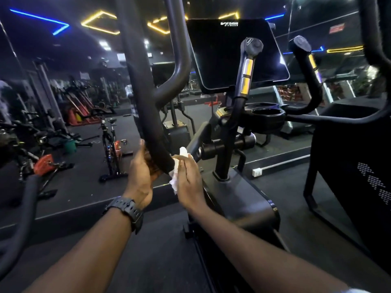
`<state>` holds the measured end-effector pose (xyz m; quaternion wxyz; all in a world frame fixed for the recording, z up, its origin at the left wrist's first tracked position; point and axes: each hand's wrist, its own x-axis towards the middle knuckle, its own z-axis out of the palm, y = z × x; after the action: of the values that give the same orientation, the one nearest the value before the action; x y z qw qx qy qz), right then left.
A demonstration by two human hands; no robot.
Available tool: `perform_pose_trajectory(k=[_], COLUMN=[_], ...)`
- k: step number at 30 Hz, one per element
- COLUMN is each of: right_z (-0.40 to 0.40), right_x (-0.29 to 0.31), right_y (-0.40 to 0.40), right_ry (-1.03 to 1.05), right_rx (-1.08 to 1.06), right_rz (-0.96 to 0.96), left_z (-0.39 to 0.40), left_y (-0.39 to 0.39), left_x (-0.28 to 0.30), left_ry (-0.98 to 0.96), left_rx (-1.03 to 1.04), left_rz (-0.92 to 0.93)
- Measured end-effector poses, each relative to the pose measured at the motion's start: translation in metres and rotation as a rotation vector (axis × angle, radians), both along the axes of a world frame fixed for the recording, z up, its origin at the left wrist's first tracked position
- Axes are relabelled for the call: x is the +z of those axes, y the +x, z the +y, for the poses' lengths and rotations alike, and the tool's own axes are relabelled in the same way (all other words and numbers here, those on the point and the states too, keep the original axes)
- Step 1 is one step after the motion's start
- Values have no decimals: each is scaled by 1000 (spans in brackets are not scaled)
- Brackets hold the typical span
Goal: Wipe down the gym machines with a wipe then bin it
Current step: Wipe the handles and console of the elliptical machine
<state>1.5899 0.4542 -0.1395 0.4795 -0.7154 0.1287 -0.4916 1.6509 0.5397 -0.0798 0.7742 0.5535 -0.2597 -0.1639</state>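
Head view puts me at an elliptical, both hands low on its padded handlebar (148, 115). My right hand (187, 178) presses a crumpled white wipe (176, 172) against the bar's lower end, fingers bent round the wad so it is held. My left hand (140, 176) cups the bar's far side; its fingers are hidden, so I cannot tell how firmly it grips. I judge the wipe light, limp and easily torn, best kept bunched in the palm. The foam padding looks soft and should drag, not slide. No bin is visible.
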Motion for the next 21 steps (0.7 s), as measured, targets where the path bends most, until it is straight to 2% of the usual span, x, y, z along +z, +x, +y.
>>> perform_pose_trajectory(k=[4,8,13,16,17,21], right_z=[-42,-30,-68,-102,-104,-102], right_x=[15,9,5,19,21,7], right_y=[21,11,1,14,16,4], right_ry=[47,84,-235,-290,-317,-561], right_rx=[-47,23,77,76,73,180], right_rz=[117,159,234,296,308,236], left_z=[-12,-20,-23,-17,-13,4], left_y=[14,19,4,-7,-10,-24], left_x=[-11,-21,-24,-38,-45,-60], left_ry=[30,33,-40,-46,-18,295], left_rx=[-46,-101,-119,17,119,569], left_rz=[39,25,3,-53,-141,-792])
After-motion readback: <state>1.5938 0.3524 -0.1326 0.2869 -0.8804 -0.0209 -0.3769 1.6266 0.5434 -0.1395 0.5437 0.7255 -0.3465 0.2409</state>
